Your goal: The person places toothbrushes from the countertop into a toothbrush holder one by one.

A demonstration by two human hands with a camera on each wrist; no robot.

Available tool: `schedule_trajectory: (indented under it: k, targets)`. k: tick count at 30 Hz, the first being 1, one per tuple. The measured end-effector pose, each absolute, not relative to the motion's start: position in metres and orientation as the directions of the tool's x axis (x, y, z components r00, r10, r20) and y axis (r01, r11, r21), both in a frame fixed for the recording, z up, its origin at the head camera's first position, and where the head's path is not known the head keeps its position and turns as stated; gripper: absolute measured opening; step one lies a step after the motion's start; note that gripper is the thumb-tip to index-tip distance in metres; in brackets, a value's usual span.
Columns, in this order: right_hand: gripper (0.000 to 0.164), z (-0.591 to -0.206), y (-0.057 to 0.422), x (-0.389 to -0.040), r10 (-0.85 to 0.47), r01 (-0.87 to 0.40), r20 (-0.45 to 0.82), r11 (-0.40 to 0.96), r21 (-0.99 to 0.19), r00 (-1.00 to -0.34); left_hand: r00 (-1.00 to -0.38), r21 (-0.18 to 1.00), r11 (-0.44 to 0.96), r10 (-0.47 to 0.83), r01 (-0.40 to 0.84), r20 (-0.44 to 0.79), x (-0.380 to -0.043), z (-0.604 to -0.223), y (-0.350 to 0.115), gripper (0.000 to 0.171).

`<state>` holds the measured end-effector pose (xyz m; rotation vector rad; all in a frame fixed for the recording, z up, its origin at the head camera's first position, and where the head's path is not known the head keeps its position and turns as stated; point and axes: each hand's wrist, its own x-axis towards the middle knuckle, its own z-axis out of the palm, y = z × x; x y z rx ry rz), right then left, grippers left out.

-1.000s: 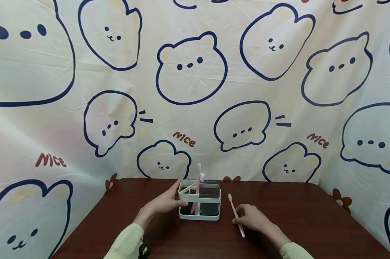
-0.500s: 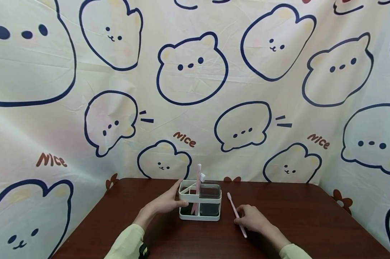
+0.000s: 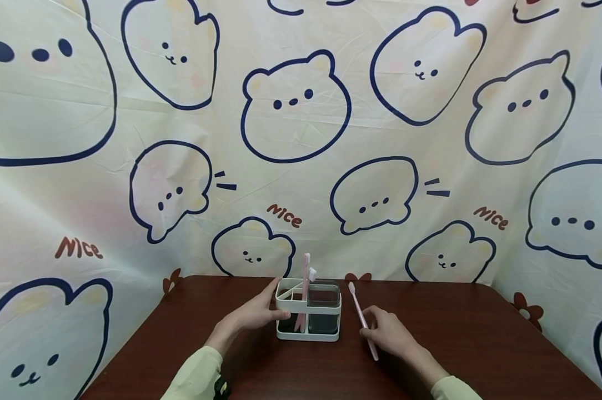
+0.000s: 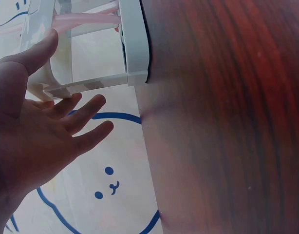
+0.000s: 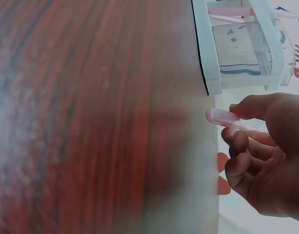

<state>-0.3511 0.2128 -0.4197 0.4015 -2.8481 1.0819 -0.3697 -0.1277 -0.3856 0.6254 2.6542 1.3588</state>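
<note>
A white toothbrush holder point(image 3: 308, 336) stands on the table with a clear cup point(image 3: 324, 323) in its right side. Inside its left part a pink toothbrush point(image 3: 305, 278) stands upright, with a second white brush head point(image 3: 312, 273) beside it. My left hand point(image 3: 251, 311) holds the holder's left side, thumb at the front and fingers along the side and back. To the right of the holder, my right hand point(image 3: 388, 330) pinches a pale pink toothbrush point(image 3: 357, 304) by its handle, bristle end up and tilted away. In the right wrist view the handle's end point(image 5: 220, 117) sticks out past the thumb.
The dark brown wooden table point(image 3: 456, 322) reaches back to a cream cloth point(image 3: 296, 183) printed with bear faces. More of this cloth hangs at both sides. A dark band point(image 3: 222, 387) sits at the left sleeve.
My right hand has risen slightly, and the toothbrush in it has moved up, its head now higher beside the holder. The left hand and the holder stay in place.
</note>
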Motion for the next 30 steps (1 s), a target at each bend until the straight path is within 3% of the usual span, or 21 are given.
schedule_trajectory:
  k: [22,30]
  targets:
    - [0.038,-0.404,0.206,-0.352,-0.228,-0.327,0.233,0.662,-0.675,-0.945,-0.92,0.799,0.519,0.379,0.303,0.102,-0.367,-0.385,-0.127,0.094]
    - [0.038,-0.394,0.201,-0.35,-0.177,-0.302,0.251,0.687,-0.661,-0.952,-0.915,0.805,0.504,0.386,0.314,0.115,-0.367,-0.384,-0.127,0.092]
